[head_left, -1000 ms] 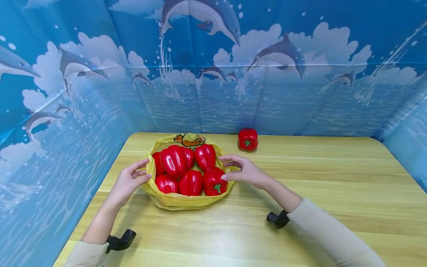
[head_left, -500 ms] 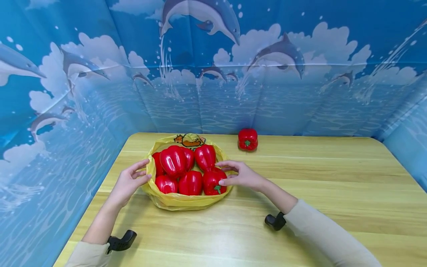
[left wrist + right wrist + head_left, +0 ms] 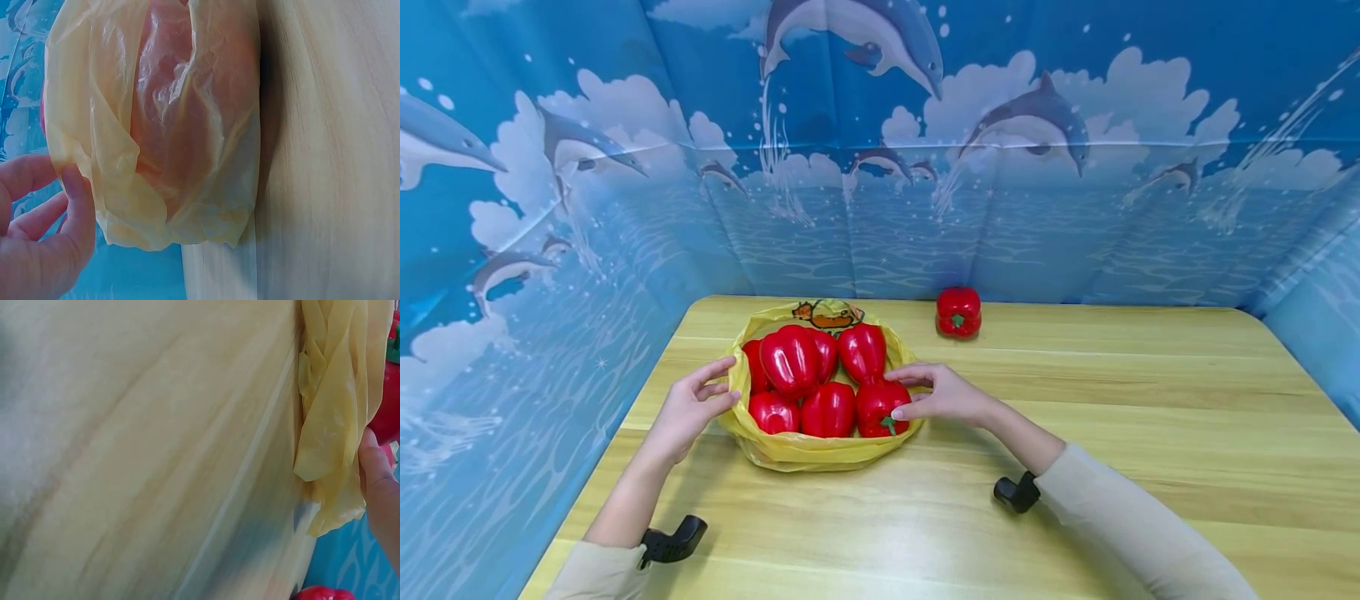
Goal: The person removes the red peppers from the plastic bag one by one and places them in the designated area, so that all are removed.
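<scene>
A yellow plastic bag [image 3: 820, 452] lies with its mouth wide and several red bell peppers [image 3: 789, 361] inside. My left hand [image 3: 691, 406] pinches the bag's left rim between thumb and finger; the left wrist view shows the thin film [image 3: 169, 137] stretched beside it. At the right side, my right hand [image 3: 951, 396] reaches over the rim and grips the front-right bell pepper [image 3: 872, 408], thumb near its green stem, fingers at its far side. In the right wrist view only the thumb [image 3: 378, 472] shows against that pepper, past the bag's edge; the other fingers are hidden.
One more red bell pepper [image 3: 958, 312] stands at the back of the wooden table [image 3: 1112, 400], right of the bag. A blue dolphin-print sheet [image 3: 880, 225] hangs behind and along the sides. Black wrist cameras [image 3: 674, 540] sit on both forearms.
My right hand has moved left and slightly down, from the bag's right rim onto the front-right bell pepper. The left hand and bag have stayed in place.
</scene>
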Motion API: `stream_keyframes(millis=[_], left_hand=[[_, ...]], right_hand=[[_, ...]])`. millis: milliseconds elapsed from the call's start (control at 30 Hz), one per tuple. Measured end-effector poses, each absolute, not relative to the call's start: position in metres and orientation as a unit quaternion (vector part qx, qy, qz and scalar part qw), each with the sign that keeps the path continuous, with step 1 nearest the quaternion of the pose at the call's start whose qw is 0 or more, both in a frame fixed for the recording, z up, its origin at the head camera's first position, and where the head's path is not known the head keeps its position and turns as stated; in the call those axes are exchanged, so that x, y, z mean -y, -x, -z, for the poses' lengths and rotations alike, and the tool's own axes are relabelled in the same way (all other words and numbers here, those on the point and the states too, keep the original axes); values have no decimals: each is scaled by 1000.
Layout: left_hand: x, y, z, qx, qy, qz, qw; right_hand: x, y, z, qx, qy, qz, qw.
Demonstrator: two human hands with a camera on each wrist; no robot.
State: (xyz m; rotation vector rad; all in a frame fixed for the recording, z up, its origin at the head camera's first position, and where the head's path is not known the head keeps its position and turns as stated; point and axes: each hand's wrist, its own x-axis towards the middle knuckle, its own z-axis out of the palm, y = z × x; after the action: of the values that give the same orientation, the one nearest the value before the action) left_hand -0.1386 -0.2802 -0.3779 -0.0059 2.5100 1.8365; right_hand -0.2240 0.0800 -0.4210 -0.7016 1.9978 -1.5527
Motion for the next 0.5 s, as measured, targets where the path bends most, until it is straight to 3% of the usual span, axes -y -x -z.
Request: stream_keyframes(millis=[500], left_hand=[[281, 139, 378, -809, 4, -587, 15]], right_hand=[[-79, 221, 415, -726, 253, 590, 247]])
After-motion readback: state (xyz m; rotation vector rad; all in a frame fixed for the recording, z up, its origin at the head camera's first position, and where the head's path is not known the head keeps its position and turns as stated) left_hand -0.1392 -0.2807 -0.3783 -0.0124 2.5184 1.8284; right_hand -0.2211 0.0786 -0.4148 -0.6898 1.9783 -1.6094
